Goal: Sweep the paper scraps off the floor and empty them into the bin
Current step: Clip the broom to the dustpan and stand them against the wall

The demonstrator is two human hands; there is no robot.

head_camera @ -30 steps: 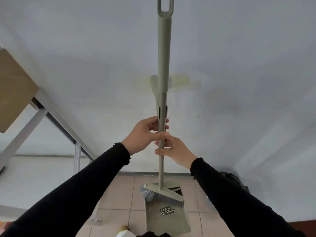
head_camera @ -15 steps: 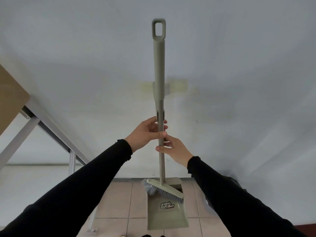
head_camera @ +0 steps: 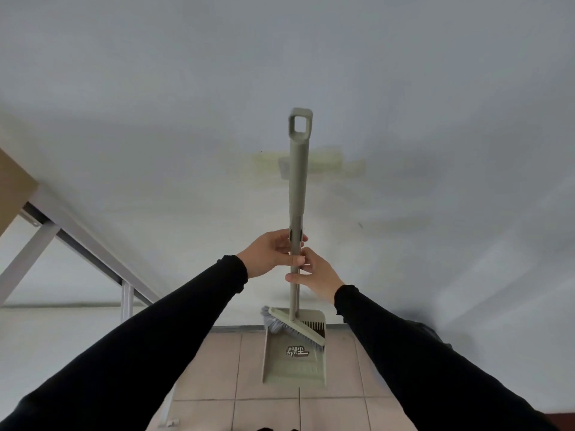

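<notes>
- Both hands are on the broom [head_camera: 298, 181], about halfway up the pole. The left hand [head_camera: 267, 255] is on top with its fingers curled round the pole, and the right hand [head_camera: 320, 275] is just under it, pinching the pole between thumb and fingers.
- The broom stands upright close to the wall [head_camera: 435, 119]. Its head sits tilted across the top of the dustpan [head_camera: 292, 365], which stands on its lip on the tile floor [head_camera: 217, 368].
- It looks like one of those clip-together sets. I can't tell from here whether the two are clipped together right now.
- Handling-wise, I'd guess it's all light plastic: stiff pole, soft bristles, nothing fragile. The smooth pole could twist in a loose grip.
- Mid-pole is a fine place to hold it for sweeping. If the pan has to come off, I'd put one hand on each part near the joint.
- There are no paper scraps in view, and no bin I'd swear to, just a dark shape low on the right that I can't make out. So I'd say the sweeping hasn't really started.
- There's a table frame [head_camera: 77, 241] off to the left.
</notes>
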